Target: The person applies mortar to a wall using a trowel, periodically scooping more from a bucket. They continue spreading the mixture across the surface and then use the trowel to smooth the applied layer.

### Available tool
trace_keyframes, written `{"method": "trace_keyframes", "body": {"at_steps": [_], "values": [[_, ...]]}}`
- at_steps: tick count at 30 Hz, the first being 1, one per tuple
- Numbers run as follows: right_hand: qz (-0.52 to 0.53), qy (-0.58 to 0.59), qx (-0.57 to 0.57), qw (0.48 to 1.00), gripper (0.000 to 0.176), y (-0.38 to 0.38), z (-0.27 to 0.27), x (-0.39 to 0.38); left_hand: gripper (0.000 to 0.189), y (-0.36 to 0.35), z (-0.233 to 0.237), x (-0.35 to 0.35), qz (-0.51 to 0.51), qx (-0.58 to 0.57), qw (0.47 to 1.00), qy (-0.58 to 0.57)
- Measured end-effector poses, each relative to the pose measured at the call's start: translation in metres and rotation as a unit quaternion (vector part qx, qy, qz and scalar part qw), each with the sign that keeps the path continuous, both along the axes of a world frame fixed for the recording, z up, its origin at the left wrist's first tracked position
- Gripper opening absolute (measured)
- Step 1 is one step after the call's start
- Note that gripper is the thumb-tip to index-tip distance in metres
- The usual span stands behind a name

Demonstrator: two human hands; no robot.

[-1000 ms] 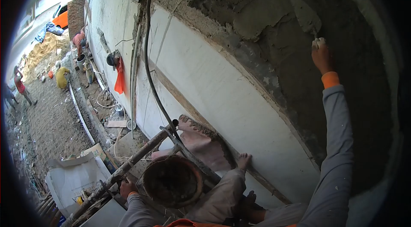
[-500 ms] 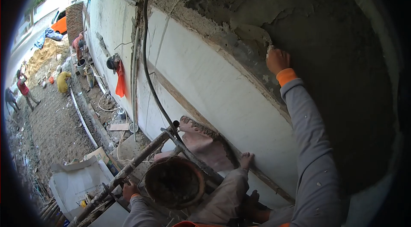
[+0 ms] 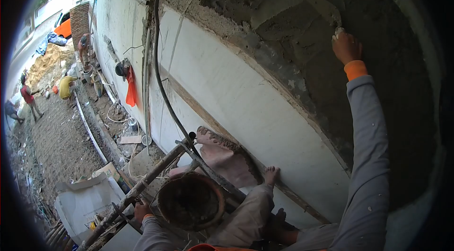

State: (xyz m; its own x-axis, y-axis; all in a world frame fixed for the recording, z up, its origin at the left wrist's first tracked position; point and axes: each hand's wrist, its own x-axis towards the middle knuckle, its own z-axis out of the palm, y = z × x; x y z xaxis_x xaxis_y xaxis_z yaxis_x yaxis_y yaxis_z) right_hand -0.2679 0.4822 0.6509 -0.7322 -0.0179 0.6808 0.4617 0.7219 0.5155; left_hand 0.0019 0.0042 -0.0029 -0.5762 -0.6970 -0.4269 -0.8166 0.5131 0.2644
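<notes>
Grey mortar (image 3: pixel 288 2); one trowel (image 3: pixel 332 17), one pole (image 3: pixel 153 173)

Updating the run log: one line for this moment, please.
right hand: holds trowel against mortared wall | left hand: grips scaffold pole

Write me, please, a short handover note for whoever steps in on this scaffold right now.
Right hand: raised to the wall, shut on the trowel, with the blade against the mortar.
Left hand: gripping the scaffold pole.
Mortar pan: on the scaffold beside the knees; what it contains is hard to tell.
Done: a lighter, smoothed band of mortar high on the wall.
Left: the rough dark surface below and beside the band looks unsmoothed.
</notes>
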Motion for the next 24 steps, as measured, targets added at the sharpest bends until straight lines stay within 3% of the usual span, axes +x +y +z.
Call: {"method": "trace_keyframes", "body": {"at_steps": [6,9,15,18,24], "values": [[-0.022,0.039,0.028,0.999,0.022,0.020,-0.005,0.013,0.052,-0.003,-0.018,0.003,-0.003,-0.010,1.000,0.009],[0.032,0.024,0.011,0.999,0.026,0.019,-0.041,0.034,0.052,-0.007,-0.034,0.006,-0.023,-0.011,1.000,0.013],[0.066,-0.073,-0.070,0.993,0.028,0.035,-0.137,0.026,0.054,-0.005,-0.021,0.003,-0.006,-0.008,1.000,0.000],[-0.021,-0.135,-0.169,0.976,0.030,0.031,-0.131,0.008,0.055,-0.011,-0.042,0.006,-0.012,-0.005,1.000,0.012],[-0.023,-0.150,-0.174,0.973,0.030,0.027,-0.071,-0.001,0.058,-0.011,-0.053,0.009,-0.020,-0.026,0.999,-0.007]]}}
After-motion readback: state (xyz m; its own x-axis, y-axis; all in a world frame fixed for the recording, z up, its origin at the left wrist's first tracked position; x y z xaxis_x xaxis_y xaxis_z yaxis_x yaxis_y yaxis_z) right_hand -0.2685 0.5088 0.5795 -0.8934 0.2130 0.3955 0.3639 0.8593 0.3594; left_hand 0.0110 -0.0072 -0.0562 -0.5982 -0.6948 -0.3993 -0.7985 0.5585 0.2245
